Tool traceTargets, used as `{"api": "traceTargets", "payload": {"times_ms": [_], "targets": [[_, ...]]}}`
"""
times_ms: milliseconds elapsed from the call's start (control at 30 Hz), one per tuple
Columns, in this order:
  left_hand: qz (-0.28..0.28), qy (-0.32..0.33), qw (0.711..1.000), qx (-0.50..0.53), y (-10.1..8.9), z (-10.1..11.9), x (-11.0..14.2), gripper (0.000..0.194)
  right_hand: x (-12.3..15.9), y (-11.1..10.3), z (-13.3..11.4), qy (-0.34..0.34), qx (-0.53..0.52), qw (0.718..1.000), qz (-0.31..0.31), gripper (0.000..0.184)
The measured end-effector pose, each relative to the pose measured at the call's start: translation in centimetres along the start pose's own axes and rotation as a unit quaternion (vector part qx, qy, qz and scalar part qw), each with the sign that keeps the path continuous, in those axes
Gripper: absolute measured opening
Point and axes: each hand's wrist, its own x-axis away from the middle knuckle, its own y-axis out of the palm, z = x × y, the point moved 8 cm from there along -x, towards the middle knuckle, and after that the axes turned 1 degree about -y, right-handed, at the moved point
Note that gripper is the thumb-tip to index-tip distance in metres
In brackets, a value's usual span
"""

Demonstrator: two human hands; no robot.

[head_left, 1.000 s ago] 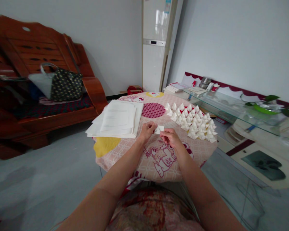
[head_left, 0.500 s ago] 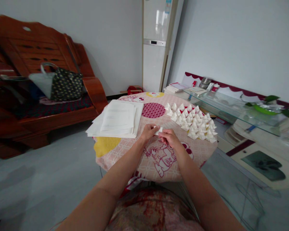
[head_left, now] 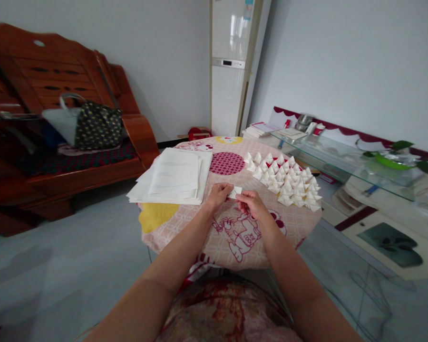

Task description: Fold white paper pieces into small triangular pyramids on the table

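A small folded piece of white paper [head_left: 235, 192] is held between my two hands over the middle of the round table. My left hand [head_left: 219, 195] pinches its left side between thumb and fingers. At its right edge, my right hand [head_left: 250, 203] grips it with thumb and forefinger, the other fingers curled under. To the right of my hands stand several rows of folded white paper pyramids [head_left: 285, 180], their points upward. A stack of white paper sheets [head_left: 174, 173] lies to the left, the top ones smaller than those below.
A pink patterned cloth [head_left: 192, 228] covers the round table. Close by on the right runs a glass-topped cabinet [head_left: 335, 164] with a plant in a green bowl [head_left: 395, 160]. On the left, a wooden bench [head_left: 135, 133] carries a dark patterned bag [head_left: 98, 124].
The folded paper has turned slightly and shows more of its face between my hands. My left thumb has drawn back a little to the left. Everything else stays in place.
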Motion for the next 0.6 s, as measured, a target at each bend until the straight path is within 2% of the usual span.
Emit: {"api": "traceTargets", "payload": {"times_ms": [200,333,400,467,600], "targets": [[-0.045,0.015,0.996,-0.079,0.6,0.4,0.4,0.040,0.0,-1.4,-0.8,-0.026,0.004,0.995,0.098,0.043],[-0.021,0.034,0.986,-0.163,0.4,0.7,0.2,0.038,0.0,-2.2,-0.7,-0.035,0.077,0.987,0.138,0.042],[-0.005,0.041,0.978,-0.205,0.2,0.6,0.1,0.026,-0.2,-2.6,-0.5,-0.028,0.146,0.977,0.152,0.040],[0.007,0.053,0.968,-0.245,0.1,0.5,0.0,0.013,-0.3,-2.7,-0.7,-0.038,0.254,0.952,0.168,0.036],[0.013,0.078,0.943,-0.323,0.0,0.3,0.0,0.025,-0.4,-2.0,-1.6,-0.067,0.461,0.868,0.169,0.018]]}}
